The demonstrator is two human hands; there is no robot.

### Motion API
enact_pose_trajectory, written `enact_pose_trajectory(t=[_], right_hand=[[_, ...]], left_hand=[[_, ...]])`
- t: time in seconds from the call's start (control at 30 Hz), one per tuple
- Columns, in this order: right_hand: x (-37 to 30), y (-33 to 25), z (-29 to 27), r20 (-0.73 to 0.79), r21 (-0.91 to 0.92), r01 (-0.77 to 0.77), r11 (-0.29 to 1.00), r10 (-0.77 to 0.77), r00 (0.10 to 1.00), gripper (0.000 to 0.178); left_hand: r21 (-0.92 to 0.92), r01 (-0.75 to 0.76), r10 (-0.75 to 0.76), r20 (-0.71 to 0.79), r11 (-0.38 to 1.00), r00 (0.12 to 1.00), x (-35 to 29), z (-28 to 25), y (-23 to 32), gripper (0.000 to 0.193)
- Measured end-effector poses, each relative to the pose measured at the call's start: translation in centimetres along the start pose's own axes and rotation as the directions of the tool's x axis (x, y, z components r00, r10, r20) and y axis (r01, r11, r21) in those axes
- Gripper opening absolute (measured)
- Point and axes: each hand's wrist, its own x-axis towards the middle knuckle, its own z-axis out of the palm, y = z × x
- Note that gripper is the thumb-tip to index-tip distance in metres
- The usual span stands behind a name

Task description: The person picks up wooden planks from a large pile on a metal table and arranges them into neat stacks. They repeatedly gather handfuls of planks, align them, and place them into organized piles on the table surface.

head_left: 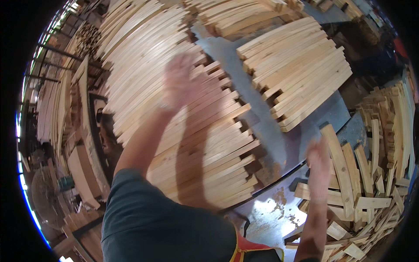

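My left hand [180, 83] is blurred and hovers with its fingers spread over a big stack of light wooden slats [183, 131] on a grey metal table [279, 139]. It holds nothing. My right hand [318, 159] is blurred too, raised at the table's right edge beside a leaning wooden slat [338, 157]. Whether it touches that slat I cannot tell. A second stack of slats [297, 70] lies at the far right of the table.
A loose heap of short wood offcuts [371, 201] fills the lower right, below the table edge. More slat stacks [244, 15] lie at the far side. Boards and frames [65, 109] stand at the left.
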Motion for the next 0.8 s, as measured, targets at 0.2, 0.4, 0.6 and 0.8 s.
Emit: enact_pose_trajectory(t=[0.2,0.4,0.6,0.8], right_hand=[[-24.6,9.4,4.7,0.32,0.207,-0.51,0.835,0.435,0.842,0.04],[-30.1,23.9,14.6,0.727,-0.171,-0.106,0.98,0.198,0.658,0.045],[-27.8,15.6,20.2,0.563,-0.365,0.003,0.931,0.218,0.797,0.066],[-28.7,6.6,14.6,0.447,0.514,-0.686,0.515,0.521,0.727,0.067]], left_hand=[[0.26,0.784,-0.81,-0.01,0.564,0.586,-22.9,-12.4,-21.8,0.088],[-0.293,0.926,-0.412,0.893,-0.236,0.178,-31.3,-13.8,-23.0,0.053],[-0.087,0.906,-0.343,0.907,0.414,0.244,-34.1,-15.5,-19.8,0.089],[-0.242,0.819,0.165,0.969,0.52,0.181,-38.2,-17.3,-16.2,0.066]])
